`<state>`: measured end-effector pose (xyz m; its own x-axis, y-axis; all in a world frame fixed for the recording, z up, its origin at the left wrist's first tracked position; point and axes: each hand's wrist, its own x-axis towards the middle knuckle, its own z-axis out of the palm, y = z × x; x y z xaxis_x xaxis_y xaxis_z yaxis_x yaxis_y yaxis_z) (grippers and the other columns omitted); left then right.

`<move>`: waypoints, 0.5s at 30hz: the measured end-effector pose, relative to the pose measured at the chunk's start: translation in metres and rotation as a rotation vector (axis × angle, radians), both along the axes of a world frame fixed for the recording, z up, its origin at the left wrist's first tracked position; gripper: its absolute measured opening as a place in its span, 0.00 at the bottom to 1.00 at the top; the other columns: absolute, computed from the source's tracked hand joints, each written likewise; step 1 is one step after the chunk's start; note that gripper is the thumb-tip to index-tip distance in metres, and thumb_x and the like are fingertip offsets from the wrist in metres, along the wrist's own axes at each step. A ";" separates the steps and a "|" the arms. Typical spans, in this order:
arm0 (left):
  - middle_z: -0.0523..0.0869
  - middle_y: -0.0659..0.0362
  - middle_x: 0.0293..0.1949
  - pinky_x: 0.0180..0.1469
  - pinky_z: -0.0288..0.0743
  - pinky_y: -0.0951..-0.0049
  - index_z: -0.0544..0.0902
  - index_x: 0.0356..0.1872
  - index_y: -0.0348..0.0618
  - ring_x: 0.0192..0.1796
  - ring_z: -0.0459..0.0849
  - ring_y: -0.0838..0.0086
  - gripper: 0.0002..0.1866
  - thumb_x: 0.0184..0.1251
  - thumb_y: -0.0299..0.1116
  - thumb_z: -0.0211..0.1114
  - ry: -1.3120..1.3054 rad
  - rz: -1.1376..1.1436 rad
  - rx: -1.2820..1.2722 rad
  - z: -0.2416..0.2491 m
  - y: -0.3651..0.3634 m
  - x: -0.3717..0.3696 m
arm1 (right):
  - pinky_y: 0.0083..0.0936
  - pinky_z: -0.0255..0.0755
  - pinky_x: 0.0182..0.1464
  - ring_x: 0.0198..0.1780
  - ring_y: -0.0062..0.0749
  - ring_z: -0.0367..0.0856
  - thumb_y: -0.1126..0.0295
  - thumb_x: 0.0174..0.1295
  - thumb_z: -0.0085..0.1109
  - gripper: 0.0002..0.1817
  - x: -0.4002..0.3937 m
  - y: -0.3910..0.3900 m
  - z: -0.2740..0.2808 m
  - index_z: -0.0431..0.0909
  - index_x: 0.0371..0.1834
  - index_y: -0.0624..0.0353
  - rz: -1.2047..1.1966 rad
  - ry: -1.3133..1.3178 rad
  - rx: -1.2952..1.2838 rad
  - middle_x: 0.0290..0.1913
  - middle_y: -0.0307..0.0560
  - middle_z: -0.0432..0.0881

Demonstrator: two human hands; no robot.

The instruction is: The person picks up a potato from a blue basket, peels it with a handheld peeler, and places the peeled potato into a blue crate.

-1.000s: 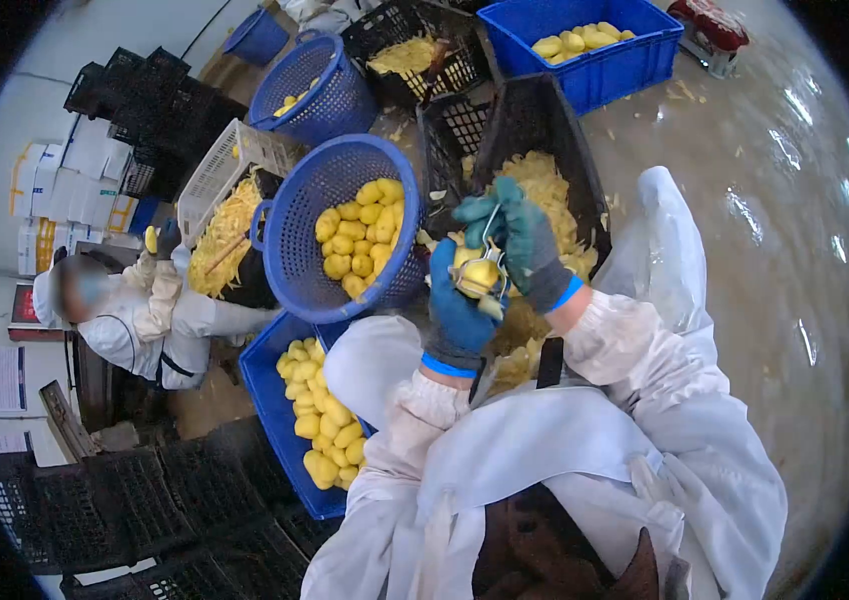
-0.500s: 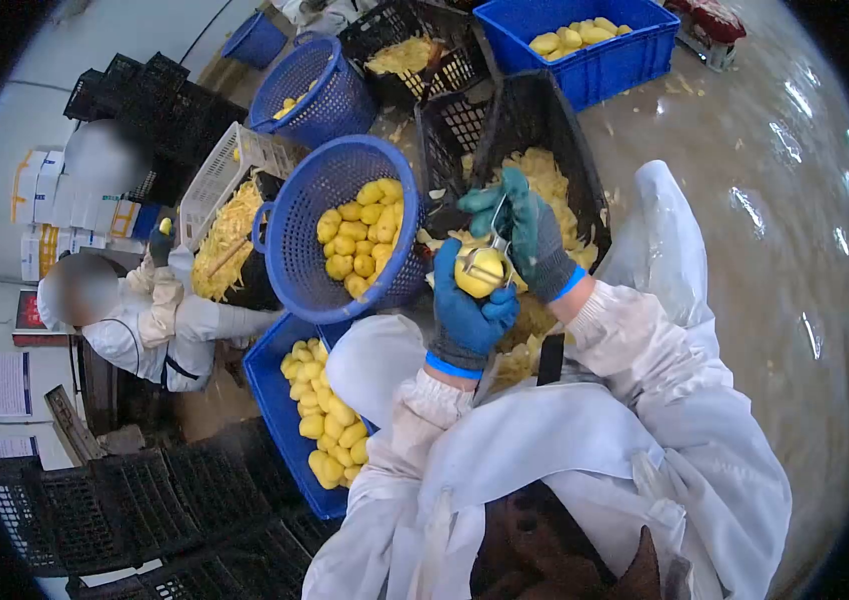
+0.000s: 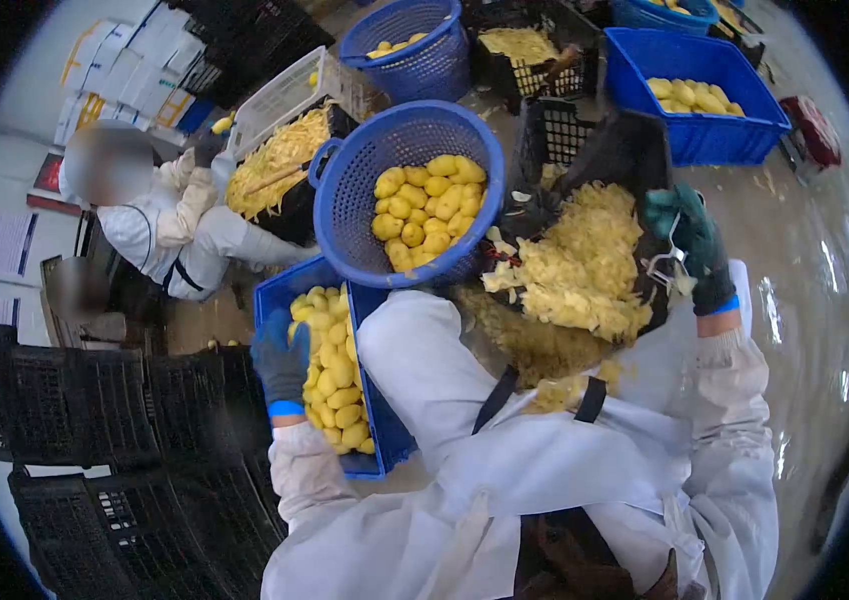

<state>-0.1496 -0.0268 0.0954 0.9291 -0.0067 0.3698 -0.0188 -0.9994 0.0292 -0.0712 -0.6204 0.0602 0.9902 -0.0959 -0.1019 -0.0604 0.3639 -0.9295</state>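
My left hand (image 3: pixel 283 360), in a blue-and-grey glove, is at the left rim of a blue crate (image 3: pixel 395 445) full of pale yellow potatoes (image 3: pixel 330 345). Its fingers look apart, and I see nothing held in them. Out to the right, my right hand (image 3: pixel 695 245), in a green-and-grey glove, is closed around a metal peeler (image 3: pixel 667 262) that points down. Between the hands, a heap of potato peelings (image 3: pixel 585 270) spills from a tipped black crate (image 3: pixel 635 140). A blue round basket (image 3: pixel 345 190) holds yellow potatoes (image 3: pixel 430 205).
At the left sits a co-worker (image 3: pixel 175 235) in white beside a black crate of peelings (image 3: pixel 280 160). Black crates (image 3: pixel 85 410) stand at lower left. A blue bin (image 3: pixel 685 135) with potatoes is at the upper right. Behind are another blue basket (image 3: pixel 415 65) and a white crate (image 3: pixel 285 90).
My hands have moved apart. The left one no longer holds the potato and has gone left to the blue crate; the right one has moved right with the peeler. The view has shifted.
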 end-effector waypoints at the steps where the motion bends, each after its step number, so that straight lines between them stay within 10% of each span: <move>1: 0.80 0.46 0.43 0.50 0.71 0.60 0.76 0.47 0.36 0.45 0.78 0.51 0.16 0.61 0.34 0.62 0.057 0.054 0.127 -0.009 0.031 -0.004 | 0.18 0.72 0.33 0.33 0.26 0.78 0.55 0.67 0.49 0.20 0.008 -0.001 -0.011 0.76 0.44 0.63 0.051 0.075 0.053 0.37 0.46 0.82; 7: 0.79 0.44 0.45 0.51 0.71 0.57 0.78 0.47 0.40 0.48 0.77 0.50 0.14 0.60 0.32 0.61 0.210 -0.139 -0.629 0.001 -0.033 0.096 | 0.16 0.67 0.30 0.25 0.21 0.74 0.52 0.67 0.46 0.24 0.021 0.028 -0.043 0.80 0.40 0.64 0.239 0.312 -0.030 0.28 0.41 0.80; 9: 0.79 0.45 0.46 0.52 0.72 0.58 0.77 0.49 0.39 0.49 0.78 0.51 0.17 0.59 0.33 0.62 0.113 -0.524 0.213 -0.080 -0.001 0.157 | 0.14 0.63 0.24 0.21 0.17 0.72 0.50 0.67 0.46 0.24 0.026 0.032 -0.048 0.81 0.38 0.63 0.229 0.338 -0.104 0.26 0.41 0.80; 11: 0.79 0.45 0.49 0.51 0.72 0.59 0.76 0.52 0.41 0.50 0.78 0.53 0.21 0.59 0.40 0.63 0.300 -0.348 -0.307 -0.128 -0.040 0.215 | 0.13 0.62 0.23 0.22 0.17 0.72 0.50 0.68 0.45 0.24 0.032 0.030 -0.054 0.81 0.39 0.62 0.192 0.397 -0.162 0.26 0.40 0.79; 15: 0.81 0.47 0.48 0.52 0.73 0.60 0.75 0.55 0.44 0.49 0.80 0.53 0.28 0.55 0.48 0.62 0.982 -0.351 -0.074 -0.230 -0.069 0.285 | 0.16 0.70 0.30 0.27 0.21 0.76 0.52 0.69 0.43 0.23 0.040 0.035 -0.058 0.77 0.46 0.62 -0.019 0.463 -0.157 0.31 0.41 0.81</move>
<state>0.1356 -0.0963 -0.1342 0.7715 -0.3428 -0.5360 -0.2432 -0.9373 0.2495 -0.0312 -0.5851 0.0018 0.8423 -0.1631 -0.5138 -0.4749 0.2266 -0.8504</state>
